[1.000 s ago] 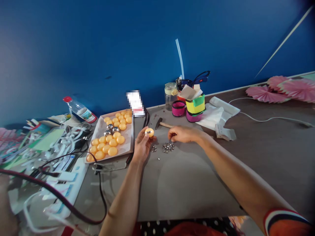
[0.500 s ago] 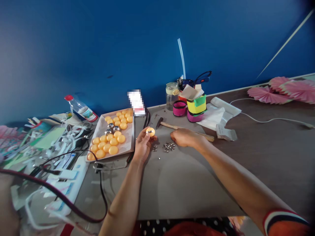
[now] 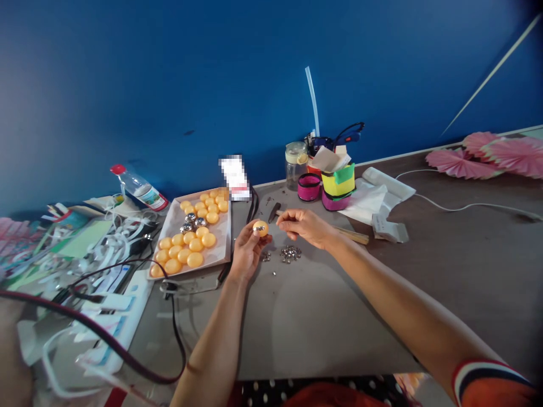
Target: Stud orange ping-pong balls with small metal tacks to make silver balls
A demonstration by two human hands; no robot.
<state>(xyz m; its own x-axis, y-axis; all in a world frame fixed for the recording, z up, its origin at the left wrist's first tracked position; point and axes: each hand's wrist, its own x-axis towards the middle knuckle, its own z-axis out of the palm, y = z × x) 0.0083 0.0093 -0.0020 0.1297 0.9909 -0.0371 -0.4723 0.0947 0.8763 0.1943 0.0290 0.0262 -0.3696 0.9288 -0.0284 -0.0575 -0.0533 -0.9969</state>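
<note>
My left hand (image 3: 246,251) holds an orange ping-pong ball (image 3: 263,227) between thumb and fingers, with a shiny metal piece on its near side. Just right of the ball is my right hand (image 3: 305,227), its thumb and fingers pinched together. Whatever may be between those fingertips is too small to make out. Below it on the table lies a pile of small shiny metal pieces (image 3: 291,254), with a smaller cluster (image 3: 266,256) beside my left hand. A hammer (image 3: 275,212) lies behind my right hand, which hides part of its wooden handle.
Left of my hands, a shallow white box (image 3: 223,237) holds several orange balls and a few silver-studded ones (image 3: 187,227). A bottle (image 3: 146,192), tangled white cables and a power strip (image 3: 134,299) lie further left. At the back are a jar (image 3: 296,169) and a yellow-green container (image 3: 338,180).
My right hand has lifted from beside the metal pile and moved left, close to the ball. My left hand keeps hold of the ball, almost unmoved.
</note>
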